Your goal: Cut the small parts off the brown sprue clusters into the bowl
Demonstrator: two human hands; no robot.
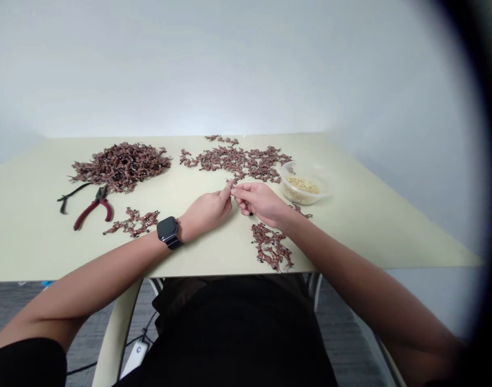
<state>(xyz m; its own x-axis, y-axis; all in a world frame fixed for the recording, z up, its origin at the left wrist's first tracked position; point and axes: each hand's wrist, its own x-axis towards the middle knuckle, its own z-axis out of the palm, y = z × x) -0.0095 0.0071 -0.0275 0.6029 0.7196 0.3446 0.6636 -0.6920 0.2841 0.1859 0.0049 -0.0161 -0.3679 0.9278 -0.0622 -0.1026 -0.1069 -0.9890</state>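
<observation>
My left grip [207,209] and right grip [257,203] come together, their fingertips [230,191] pinching a small reddish-brown branching piece [229,184] just left of the clear plastic tub [304,184] of pale granules. A piece this small seems to need both grips working close. Beside the tub, a spread of pieces [235,161] lies thinly, perhaps for easier picking. Farther left of the tub, a loose heap [120,166] and red-handled pliers [93,210] rest on the bench [28,242], the pliers apparently kept within reach. A small batch [270,246] sits nearer me than the tub, and a second batch [133,222] lies far left of it.
</observation>
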